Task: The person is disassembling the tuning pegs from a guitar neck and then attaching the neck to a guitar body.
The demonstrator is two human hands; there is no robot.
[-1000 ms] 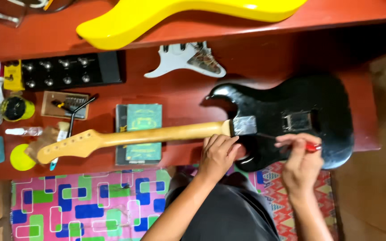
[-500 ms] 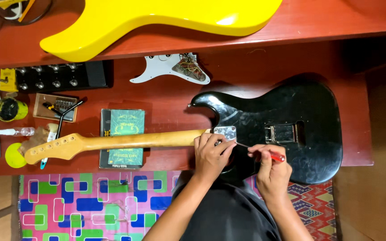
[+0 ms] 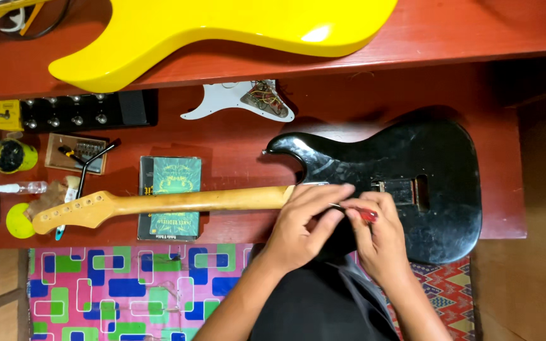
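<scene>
Both hands are down at the neck joint of the black guitar body [image 3: 412, 183], which lies face-down on the red table [image 3: 235, 142] with its pale wooden neck [image 3: 178, 202] running off to the left. The right hand [image 3: 383, 240] pinches a red-handled screwdriver [image 3: 368, 215] between thumb and fingertips, its slim shaft pointing left toward the metal neck plate (mostly hidden under the fingers). The left hand [image 3: 301, 227] lies over the heel of the neck, fingers spread and pressed flat, steadying the joint. By the look of it, this is the screw-driving step at the neck plate; whether the tip sits in a screw head cannot be told. The next move calls for keeping the shaft square to the screw while the left hand holds the neck steady. The screwdriver sits right between the two hands, touching both.
</scene>
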